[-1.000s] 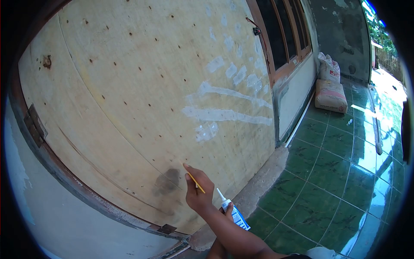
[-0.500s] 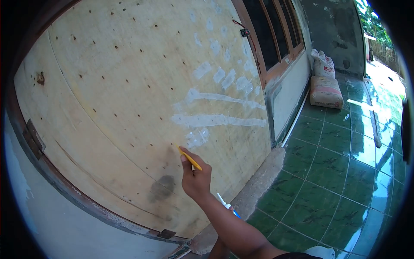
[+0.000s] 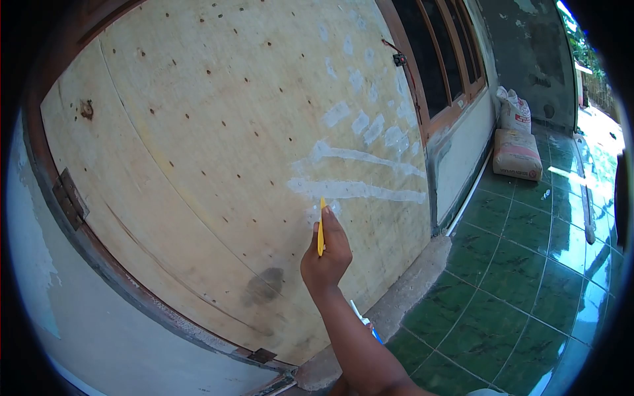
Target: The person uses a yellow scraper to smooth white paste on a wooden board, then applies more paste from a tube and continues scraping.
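Note:
My right hand (image 3: 327,254) pinches a slim yellow tool (image 3: 321,237) between thumb and fingers. The tool's tip points up at the wooden panel (image 3: 218,178), by a white patch just under the lower white streak (image 3: 363,191). Behind my right forearm, my left hand (image 3: 370,327) is mostly hidden, with a tube (image 3: 376,335) in it whose white nozzle points up and left. White smears and many small dark spots mark the panel, and a dark stain (image 3: 265,284) lies low on it.
Metal hinges (image 3: 70,198) line the panel's left edge. A small dark device (image 3: 399,60) with wires hangs by the window frame (image 3: 456,109). Two sacks (image 3: 517,153) stand on the green tiled floor (image 3: 489,290) near a white pipe (image 3: 470,193).
My right hand has moved right and slightly up across the panel with the yellow tool, which now stands nearly upright. The whole view has shifted, with the scene lying farther right.

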`<state>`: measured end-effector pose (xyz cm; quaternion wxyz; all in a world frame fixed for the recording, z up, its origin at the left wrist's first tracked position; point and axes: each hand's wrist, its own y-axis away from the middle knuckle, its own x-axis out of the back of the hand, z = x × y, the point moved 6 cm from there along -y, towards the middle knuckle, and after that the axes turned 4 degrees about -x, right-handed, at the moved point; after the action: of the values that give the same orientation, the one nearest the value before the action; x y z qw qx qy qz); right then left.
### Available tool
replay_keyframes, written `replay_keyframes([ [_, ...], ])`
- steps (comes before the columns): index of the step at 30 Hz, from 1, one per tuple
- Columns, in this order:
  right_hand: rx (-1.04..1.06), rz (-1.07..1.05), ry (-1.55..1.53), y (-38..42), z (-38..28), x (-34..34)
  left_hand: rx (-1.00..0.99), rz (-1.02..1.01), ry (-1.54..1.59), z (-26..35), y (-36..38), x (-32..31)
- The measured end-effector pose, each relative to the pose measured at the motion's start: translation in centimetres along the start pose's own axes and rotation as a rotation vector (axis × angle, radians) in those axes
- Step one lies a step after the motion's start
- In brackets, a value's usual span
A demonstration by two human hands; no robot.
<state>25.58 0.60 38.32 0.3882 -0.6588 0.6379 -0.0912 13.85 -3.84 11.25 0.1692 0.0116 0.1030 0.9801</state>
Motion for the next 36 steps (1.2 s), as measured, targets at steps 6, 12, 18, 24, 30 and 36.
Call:
replay_keyframes([
  [6, 0.115, -0.51, -0.144, 4.8, -5.6, -1.5, -0.024, -0.023, -0.022, 0.6, -0.1, -0.2],
  [12, -0.252, 0.053, 0.012, -2.0, 4.5, 1.7, -0.067, -0.038, -0.03, 0.9, -0.1, 0.2],
  [18, 0.062, -0.217, 0.133, 1.4, -0.5, -1.7, -0.075, -0.036, -0.04, 1.4, 0.0, 0.1],
  [24, -0.225, -0.317, -0.348, 0.8, -1.7, -0.1, -0.094, -0.06, -0.035, 1.6, 0.1, -0.3],
  [30, -0.068, -0.115, 0.15, -2.6, 3.4, 0.6, -0.191, -0.03, 0.163, 3.2, 1.2, -0.3],
  [36, -0.029, -0.248, -0.111, 2.1, -0.7, 1.0, -0.162, -0.062, -0.014, 1.7, 0.0, -0.8],
])
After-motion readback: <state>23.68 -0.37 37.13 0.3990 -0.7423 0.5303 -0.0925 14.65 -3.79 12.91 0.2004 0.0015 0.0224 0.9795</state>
